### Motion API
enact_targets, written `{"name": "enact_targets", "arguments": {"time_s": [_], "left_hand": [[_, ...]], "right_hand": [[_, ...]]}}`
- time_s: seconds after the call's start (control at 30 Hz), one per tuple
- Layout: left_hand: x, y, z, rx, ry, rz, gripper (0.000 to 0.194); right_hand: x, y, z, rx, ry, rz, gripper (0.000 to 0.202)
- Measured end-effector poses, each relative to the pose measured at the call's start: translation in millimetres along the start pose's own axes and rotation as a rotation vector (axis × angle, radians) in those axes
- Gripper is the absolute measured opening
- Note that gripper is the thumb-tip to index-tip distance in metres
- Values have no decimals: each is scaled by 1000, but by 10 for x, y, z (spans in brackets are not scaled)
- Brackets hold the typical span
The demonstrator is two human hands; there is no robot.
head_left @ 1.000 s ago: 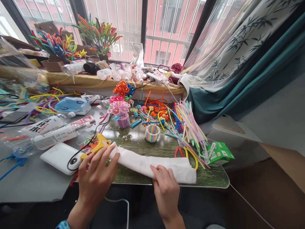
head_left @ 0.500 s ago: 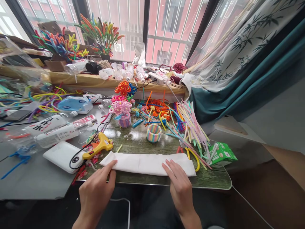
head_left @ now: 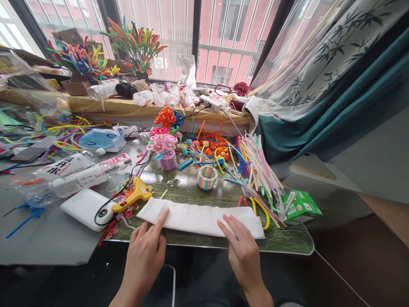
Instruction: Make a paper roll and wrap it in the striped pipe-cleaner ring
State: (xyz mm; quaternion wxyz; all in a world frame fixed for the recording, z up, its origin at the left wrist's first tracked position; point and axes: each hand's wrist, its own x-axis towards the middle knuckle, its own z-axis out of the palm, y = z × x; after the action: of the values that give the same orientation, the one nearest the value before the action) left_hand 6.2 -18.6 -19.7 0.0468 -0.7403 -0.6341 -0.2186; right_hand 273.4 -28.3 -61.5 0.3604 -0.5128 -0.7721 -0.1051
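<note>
A long folded strip of white tissue (head_left: 194, 217) lies flat along the front edge of the green table. My left hand (head_left: 148, 245) rests at its left part, index finger stretched onto the tissue and the other fingers partly curled at its lower edge. On the right part, my right hand (head_left: 241, 247) lies with its fingers spread on top. Behind the tissue stands a small striped pastel pot (head_left: 207, 178). To the left is a yellow glue gun (head_left: 136, 195); yellow-handled scissors (head_left: 262, 213) lie partly under the tissue's right end.
A white power bank (head_left: 87, 209) and plastic bottles (head_left: 76, 181) lie at left. Pink flowers in a striped pot (head_left: 168, 161) stand behind. Loose pipe cleaners (head_left: 260, 164) and a green carton (head_left: 302, 205) are at right. A power strip (head_left: 211, 103) sits on the sill.
My left hand has moved right along the tissue, its index finger now reaching further onto it. The tissue's left end has tilted up slightly. My right hand stays nearly in place.
</note>
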Motion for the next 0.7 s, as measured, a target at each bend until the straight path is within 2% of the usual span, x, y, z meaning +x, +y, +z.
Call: {"name": "enact_targets", "arguments": {"time_s": [0.13,0.37,0.7], "left_hand": [[-1,-74,11,102,32,-17,52],[-9,-135,40,135,104,-13,52],[-6,-128,6,169,191,116,51]], "right_hand": [[-37,21,-30,1,-21,8,56],[-82,44,-46,22,-36,7,56],[-96,52,-35,29,-31,2,55]]}}
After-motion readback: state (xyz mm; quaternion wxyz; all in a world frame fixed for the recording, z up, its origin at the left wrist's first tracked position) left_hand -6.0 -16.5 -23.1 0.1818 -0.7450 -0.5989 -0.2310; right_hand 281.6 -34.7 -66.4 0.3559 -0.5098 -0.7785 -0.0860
